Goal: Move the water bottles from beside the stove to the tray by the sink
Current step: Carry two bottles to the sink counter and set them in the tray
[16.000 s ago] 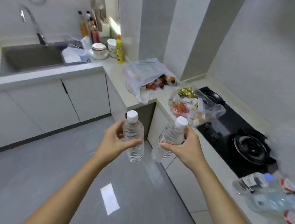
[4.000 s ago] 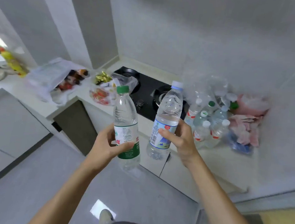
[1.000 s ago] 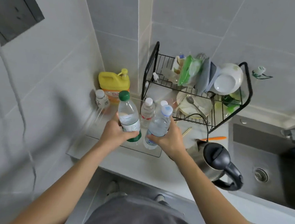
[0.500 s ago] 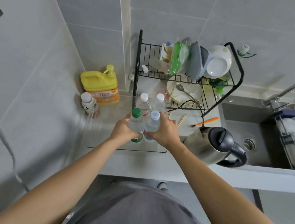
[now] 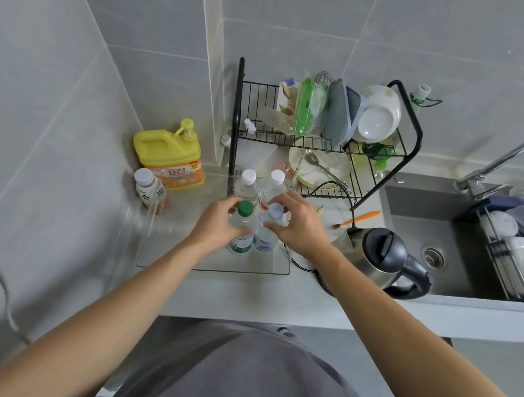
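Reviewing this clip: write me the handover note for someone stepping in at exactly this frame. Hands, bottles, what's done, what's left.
Left hand: grips the green-capped bottle, standing in the clear tray.
Right hand: grips the blue-capped bottle beside it, also in the tray.
Done: two white-capped bottles stand at the tray's back; this pair appears set down but not released.
Left: let go of both, then check beside the stove, which is out of view, for more bottles.
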### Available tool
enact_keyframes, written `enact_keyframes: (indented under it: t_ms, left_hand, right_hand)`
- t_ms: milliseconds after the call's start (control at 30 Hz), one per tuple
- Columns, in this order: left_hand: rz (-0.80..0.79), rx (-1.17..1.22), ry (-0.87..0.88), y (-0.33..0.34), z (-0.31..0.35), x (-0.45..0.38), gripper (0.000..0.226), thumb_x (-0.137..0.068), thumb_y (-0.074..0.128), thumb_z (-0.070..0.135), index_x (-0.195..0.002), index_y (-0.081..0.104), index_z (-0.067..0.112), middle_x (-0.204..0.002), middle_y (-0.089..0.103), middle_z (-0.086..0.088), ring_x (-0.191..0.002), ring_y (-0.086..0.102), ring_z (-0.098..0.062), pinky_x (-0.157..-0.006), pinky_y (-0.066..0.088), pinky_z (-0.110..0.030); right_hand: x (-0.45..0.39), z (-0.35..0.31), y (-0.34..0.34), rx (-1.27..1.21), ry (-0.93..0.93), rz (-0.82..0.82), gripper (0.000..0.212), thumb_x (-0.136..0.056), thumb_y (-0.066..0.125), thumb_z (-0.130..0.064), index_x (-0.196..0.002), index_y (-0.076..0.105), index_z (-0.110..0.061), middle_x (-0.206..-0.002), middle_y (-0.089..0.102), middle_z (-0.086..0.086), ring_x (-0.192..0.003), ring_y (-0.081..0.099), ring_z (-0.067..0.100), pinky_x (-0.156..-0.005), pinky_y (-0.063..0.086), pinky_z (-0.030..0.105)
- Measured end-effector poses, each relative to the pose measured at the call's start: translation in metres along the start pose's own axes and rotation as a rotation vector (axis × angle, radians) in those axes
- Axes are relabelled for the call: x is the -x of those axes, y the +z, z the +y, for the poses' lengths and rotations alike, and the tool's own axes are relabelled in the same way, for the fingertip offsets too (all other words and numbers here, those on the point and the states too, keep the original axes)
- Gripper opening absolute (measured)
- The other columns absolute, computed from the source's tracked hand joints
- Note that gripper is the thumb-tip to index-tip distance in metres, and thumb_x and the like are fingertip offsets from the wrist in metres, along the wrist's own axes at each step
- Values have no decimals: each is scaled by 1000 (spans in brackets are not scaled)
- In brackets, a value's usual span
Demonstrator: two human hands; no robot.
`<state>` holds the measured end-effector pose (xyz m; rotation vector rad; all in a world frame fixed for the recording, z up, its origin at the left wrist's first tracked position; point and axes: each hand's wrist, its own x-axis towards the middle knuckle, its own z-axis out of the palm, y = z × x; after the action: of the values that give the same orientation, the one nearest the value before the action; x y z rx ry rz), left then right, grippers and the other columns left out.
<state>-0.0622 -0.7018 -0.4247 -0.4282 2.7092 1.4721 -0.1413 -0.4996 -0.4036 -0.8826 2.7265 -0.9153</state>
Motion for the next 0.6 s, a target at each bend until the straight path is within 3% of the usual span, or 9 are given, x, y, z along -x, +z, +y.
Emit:
enact_keyframes:
  t_ms: [133, 267, 333, 433, 600]
  left_hand:
    - [-21, -54, 141, -19, 8, -3, 45, -78, 92, 11, -119, 75, 19, -115, 74, 4, -107, 68, -16, -98, 51, -31]
    - [-119, -227, 244, -27, 12, -4, 44, -84, 87, 15, -124, 73, 25, -127, 69, 7, -118, 64, -16, -103, 50, -35]
    - [-113, -320, 277, -27, 16, -1, 41, -85, 86, 21, -123, 70, 26, -127, 68, 7, -114, 65, -21, -94, 52, -41]
    - [-25, -406, 315, -23, 22, 6, 37, -86, 85, 32, -119, 68, 24, -121, 69, 7, -104, 67, -25, -77, 49, -37]
    - [92, -446, 283, -21, 24, 11, 46, -83, 85, 44, -117, 68, 19, -111, 69, 6, -97, 68, -25, -73, 55, -44]
  right_hand:
    - [-10, -8, -22, 32, -99, -40, 29, -84, 85, -27, -109, 73, -20, -102, 65, -4, -87, 65, 20, -77, 55, 40]
    - [-15, -17, -28, 141, -138, -164, 34, -85, 85, -25, -116, 74, -20, -107, 66, 0, -95, 66, 27, -81, 54, 42]
    - [-15, -20, -28, 180, -133, -197, 36, -83, 87, -23, -117, 74, -19, -105, 65, 0, -98, 66, 30, -81, 51, 39]
    - [-16, -22, -28, 210, -129, -196, 37, -82, 88, -23, -116, 75, -18, -96, 56, -6, -97, 66, 31, -80, 48, 35]
    - [-16, -25, -28, 246, -130, -226, 40, -82, 88, -23, -119, 74, -17, -105, 64, 2, -101, 65, 31, -84, 49, 35]
